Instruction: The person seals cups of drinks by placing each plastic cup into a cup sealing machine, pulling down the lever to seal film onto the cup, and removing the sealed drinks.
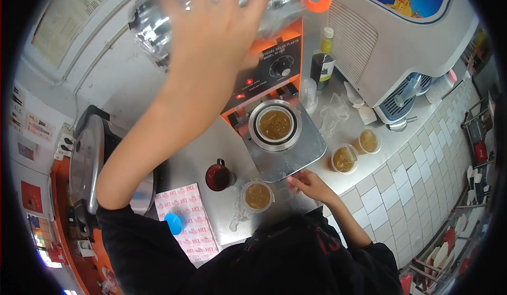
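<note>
My left hand [216, 25] is raised with fingers spread over the clear plastic film roll [153, 28] on top of the orange cup sealing machine [285, 65]. A cup of brownish drink [275, 124] sits in the round holder of the machine's metal tray [288, 160]. At the tray's front edge is my right hand [306, 185], its fingers bent together against the edge. Another drink cup [257, 195] stands left of that hand, beside crumpled clear plastic [239, 216]. Two filled cups, a nearer one [344, 158] and a farther one [368, 141], are to the right.
A dark red mug [218, 176] stands left of the tray. Pink printed paper [185, 210] holds a blue cup [174, 223]. A large pot [90, 160] is at left; a dark bottle [322, 65] and a white dispenser [391, 41] are at right.
</note>
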A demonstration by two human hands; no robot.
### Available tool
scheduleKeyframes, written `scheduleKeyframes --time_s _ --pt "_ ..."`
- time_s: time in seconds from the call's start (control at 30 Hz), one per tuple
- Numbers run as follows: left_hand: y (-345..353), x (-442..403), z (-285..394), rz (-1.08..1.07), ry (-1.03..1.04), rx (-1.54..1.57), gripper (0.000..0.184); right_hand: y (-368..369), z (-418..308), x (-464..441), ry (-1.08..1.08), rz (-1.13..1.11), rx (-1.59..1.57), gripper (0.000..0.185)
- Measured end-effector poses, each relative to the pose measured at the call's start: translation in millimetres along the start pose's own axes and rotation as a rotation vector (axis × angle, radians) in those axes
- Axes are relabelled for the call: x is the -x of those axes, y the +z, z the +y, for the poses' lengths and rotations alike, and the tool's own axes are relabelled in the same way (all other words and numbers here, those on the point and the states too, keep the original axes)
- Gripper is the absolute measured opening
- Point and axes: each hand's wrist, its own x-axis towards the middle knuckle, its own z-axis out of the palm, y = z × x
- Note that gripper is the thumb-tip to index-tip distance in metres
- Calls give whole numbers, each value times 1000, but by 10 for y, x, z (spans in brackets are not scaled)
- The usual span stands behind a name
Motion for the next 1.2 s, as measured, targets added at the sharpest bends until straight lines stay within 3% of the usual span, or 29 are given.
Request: scheduleKeyframes --time_s 0.1,0.13,0.2,0.27,0.3,0.37,0.5,0.53,0.6,0.67,0.8,0.9,1.2 --pt "-464 -300 -359 -339 151 27 101 54 68 -24 -34 13 -130 46" --pt "-369 -539 -703 -455 167 282 105 64 88 -12 -33 1 -189 44" --pt "-353 -671 -881 -581 201 436 114 75 90 -6 -32 -8 -198 42" --pt "-232 -733 -919 -598 219 334 119 81 109 -28 -30 -26 -209 40" --pt "-56 -837 -926 -803 249 672 121 81 140 -42 -27 -35 -220 39" --pt "13 -842 -943 -1009 276 1021 124 105 160 -38 -14 -45 -238 37" --pt "89 -833 -993 -939 130 890 123 173 197 -49 -67 -35 -344 30" --pt "-121 -853 -954 -1031 69 1044 122 166 212 -68 -90 -32 -390 28" --pt "4 -736 -911 -878 126 973 119 146 206 -83 -119 -29 -368 26" --pt "171 -483 -702 -548 161 811 115 146 214 -76 -142 -28 -353 25" --pt "520 55 -103 135 32 101 107 116 188 -81 -144 -70 -340 24" --pt "638 187 17 275 -21 -81 102 145 141 -68 -166 -52 -320 24" --pt "768 274 79 433 -88 -246 87 172 -87 -499 -206 -8 -306 27"
